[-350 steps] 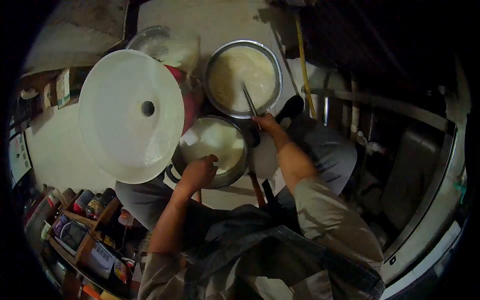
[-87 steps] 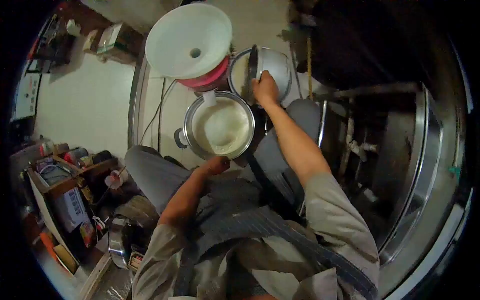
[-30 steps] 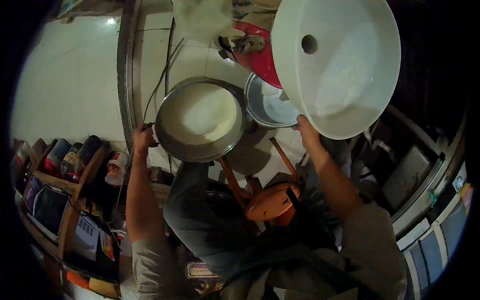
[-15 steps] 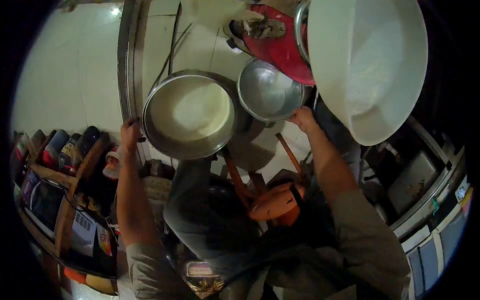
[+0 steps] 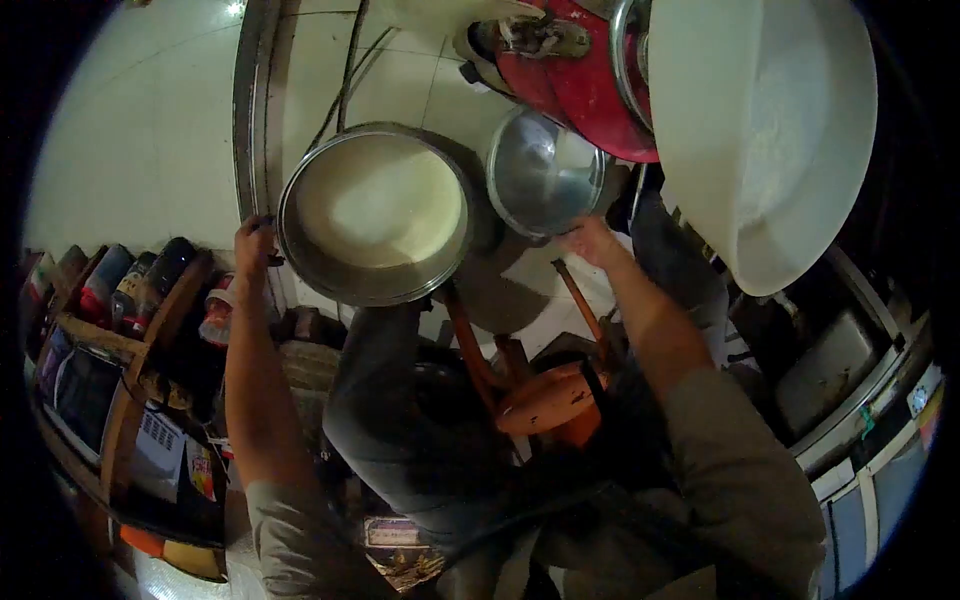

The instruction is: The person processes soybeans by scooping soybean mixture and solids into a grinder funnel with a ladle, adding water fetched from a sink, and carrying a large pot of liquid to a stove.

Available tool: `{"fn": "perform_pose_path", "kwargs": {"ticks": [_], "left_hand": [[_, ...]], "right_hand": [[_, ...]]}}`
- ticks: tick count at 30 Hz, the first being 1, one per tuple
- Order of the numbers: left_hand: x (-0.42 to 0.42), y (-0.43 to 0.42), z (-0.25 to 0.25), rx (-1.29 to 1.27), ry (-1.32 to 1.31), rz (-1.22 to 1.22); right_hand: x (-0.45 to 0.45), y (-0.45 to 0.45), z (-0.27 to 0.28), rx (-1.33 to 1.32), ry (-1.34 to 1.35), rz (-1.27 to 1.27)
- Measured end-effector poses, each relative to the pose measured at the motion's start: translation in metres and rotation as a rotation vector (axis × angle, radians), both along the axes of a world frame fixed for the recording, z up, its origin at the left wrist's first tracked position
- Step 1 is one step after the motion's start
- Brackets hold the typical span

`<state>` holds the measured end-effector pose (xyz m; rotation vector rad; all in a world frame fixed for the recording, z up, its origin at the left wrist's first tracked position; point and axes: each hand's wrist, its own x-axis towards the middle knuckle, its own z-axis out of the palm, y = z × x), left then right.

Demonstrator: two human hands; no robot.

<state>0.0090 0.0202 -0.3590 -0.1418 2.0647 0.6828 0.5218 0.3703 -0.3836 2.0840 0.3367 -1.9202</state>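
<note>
My left hand [image 5: 254, 245] is closed on the side handle of a large metal pot [image 5: 375, 295]. Pale, creamy liquid [image 5: 380, 205] lies inside it, pooled toward the far side, so the pot looks tilted away from me. To its right is a smaller, shiny metal bowl [image 5: 545, 180], its inside wet, with a little cloudy liquid at most. My right hand [image 5: 592, 242] grips this bowl's near rim; the fingertips are partly hidden. A gap separates the two vessels.
A big whitish tub [image 5: 700, 140] looms at the upper right, beside a red surface [image 5: 570, 80]. An orange stool [image 5: 545, 398] stands near my legs. Bottles [image 5: 145, 285] fill a wooden rack at left. A metal sink [image 5: 835, 365] is at right. A dark hose [image 5: 340, 90] crosses the tiles.
The pot has tipped further away from me, and its liquid has shifted toward the far side. The small bowl has turned slightly in my right hand. The whole view has shifted a little.
</note>
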Motion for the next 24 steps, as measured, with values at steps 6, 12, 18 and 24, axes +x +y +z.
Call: {"fn": "perform_pose_path", "kwargs": {"ticks": [6,12,18,24], "left_hand": [[0.003,-0.007,-0.002,-0.06,0.005,0.048],[-0.003,-0.022,-0.012,0.073,-0.021,0.059],[0.006,-0.044,-0.016,-0.125,0.1,-0.033],[0.017,0.006,0.083,-0.053,-0.035,0.1]], "right_hand": [[-0.043,-0.11,-0.003,-0.012,0.25,0.375],[-0.126,-0.098,0.031,0.178,0.282,0.237],[-0.128,-0.109,0.004,0.286,0.262,0.246],[-0.132,-0.098,0.064,0.311,0.375,0.37]]}}
